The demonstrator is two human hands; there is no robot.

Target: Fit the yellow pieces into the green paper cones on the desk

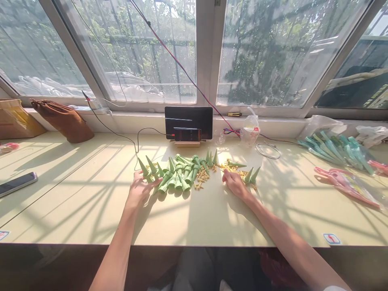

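Observation:
A heap of green plastic cones [179, 173] lies on the pale table, their flared ends mostly facing me. At its left side, several cones [144, 167] point upward beside my left hand [141, 189]. That hand is spread, its thumb side reaching towards the heap and its other fingers partly hidden near the upright cones. My right hand [235, 184] is at the near edge of a pile of small yellow plastic pegs [226, 167], fingers curled together; what they pinch is hidden. More yellow pegs [200, 178] lie between heap and hand. Two upright cones [252, 176] stand right of it.
A tablet [189, 117] and a phone [188, 134] lean on a stand at the back. A plastic cup [250, 130], a coiled cable [268, 150] and bagged teal pieces [336, 149] are to the right. Another phone [17, 184] and a brown pouch [62, 121] lie left.

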